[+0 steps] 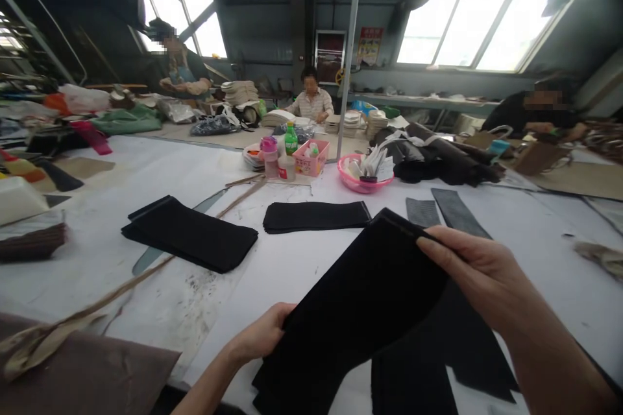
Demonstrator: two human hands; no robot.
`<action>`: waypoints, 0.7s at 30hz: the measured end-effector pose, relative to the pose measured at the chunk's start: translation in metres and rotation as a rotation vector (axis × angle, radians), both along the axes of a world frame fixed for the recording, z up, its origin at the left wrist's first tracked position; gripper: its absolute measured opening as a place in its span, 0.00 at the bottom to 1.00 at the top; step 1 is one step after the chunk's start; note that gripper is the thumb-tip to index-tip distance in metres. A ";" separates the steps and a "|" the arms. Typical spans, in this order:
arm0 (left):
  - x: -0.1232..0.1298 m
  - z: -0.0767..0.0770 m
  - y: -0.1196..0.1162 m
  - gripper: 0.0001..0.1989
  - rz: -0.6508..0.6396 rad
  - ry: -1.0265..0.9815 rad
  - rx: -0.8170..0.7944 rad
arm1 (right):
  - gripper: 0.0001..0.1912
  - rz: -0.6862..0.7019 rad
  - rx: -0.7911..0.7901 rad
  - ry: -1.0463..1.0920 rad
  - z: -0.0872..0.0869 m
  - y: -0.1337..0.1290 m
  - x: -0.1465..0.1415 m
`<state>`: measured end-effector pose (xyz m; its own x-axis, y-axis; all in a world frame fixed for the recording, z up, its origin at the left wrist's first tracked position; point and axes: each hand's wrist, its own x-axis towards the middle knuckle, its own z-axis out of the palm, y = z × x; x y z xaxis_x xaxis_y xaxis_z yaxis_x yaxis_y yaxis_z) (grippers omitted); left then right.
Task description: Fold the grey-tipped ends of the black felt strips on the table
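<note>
The right hand (479, 272) is closed in a pinch, thumb and fingers on the upper right corner of a bundle of black pieces (350, 292). The left hand (265, 336) grips the bundle's left edge, its fingertips hidden by the material. The bundle is tilted above the white-covered table (555, 272), and more black pieces (409, 379) lie beneath it. Just beyond its top corner rests a flat black stack (316, 216); a second stack (195, 237) lies farther left, over a long strip. Two grey pieces (460, 213) lie past the right hand. Farther out stand a round pink basket (365, 186) filled with white items, a pink box (311, 161) and a green bottle (291, 141). Across the table sits a person (311, 104) in a light top.
</note>
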<state>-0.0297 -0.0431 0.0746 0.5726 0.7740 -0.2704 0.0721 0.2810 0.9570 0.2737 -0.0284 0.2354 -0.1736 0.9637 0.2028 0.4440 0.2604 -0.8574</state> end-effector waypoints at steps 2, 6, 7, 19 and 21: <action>-0.007 0.002 -0.004 0.12 0.012 0.011 -0.034 | 0.15 -0.079 0.016 -0.034 -0.004 0.007 0.010; -0.024 -0.006 -0.015 0.18 0.108 0.112 -0.138 | 0.17 -0.192 -0.009 -0.074 -0.037 0.030 0.026; -0.027 -0.011 -0.017 0.20 0.144 0.131 -0.159 | 0.18 -0.199 -0.034 -0.063 -0.049 0.036 0.028; -0.012 -0.064 -0.007 0.27 0.159 0.353 -0.060 | 0.20 -0.256 -0.181 0.044 -0.137 0.054 0.055; -0.013 -0.070 -0.004 0.24 0.193 0.316 -0.007 | 0.20 -0.284 -0.172 0.036 -0.145 0.053 0.065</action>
<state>-0.0427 -0.0468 0.0045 0.3037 0.8568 -0.4168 0.3092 0.3252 0.8937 0.3385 0.0244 0.0903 0.1110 0.9932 0.0337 0.4466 -0.0196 -0.8945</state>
